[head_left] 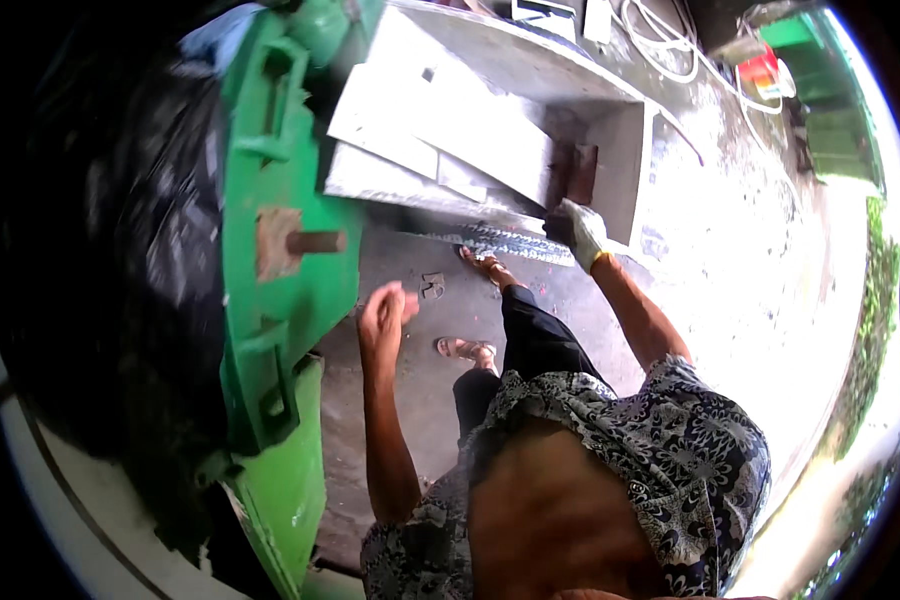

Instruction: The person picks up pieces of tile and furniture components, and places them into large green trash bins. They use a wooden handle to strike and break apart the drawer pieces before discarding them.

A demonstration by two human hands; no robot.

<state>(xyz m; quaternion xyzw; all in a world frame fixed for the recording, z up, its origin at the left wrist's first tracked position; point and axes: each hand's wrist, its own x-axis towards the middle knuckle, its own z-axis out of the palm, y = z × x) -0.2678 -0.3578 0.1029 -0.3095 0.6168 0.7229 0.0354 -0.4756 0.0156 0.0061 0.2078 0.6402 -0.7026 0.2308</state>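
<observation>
My left hand [382,312] is bare and raised over the floor beside a green panel [320,262]. Its fingers are partly curled and slightly apart, with nothing seen in them. A white glove with dark fingers covers my right hand [584,230], at the near right corner of a large pale trough [620,160]. Those fingers are bent at the rim, below a dark brown block [582,176]; whatever they grip is hidden. White boards [450,110] lie slanted and overlapping in the trough.
A rusty rod [316,242] sticks out of the green panel toward my left arm. Black plastic sheeting [160,260] hangs at the left. Sandalled feet [467,349] stand on concrete below the trough. Behind it lies a pale hose [670,40]; a green bin [840,130] stands far right.
</observation>
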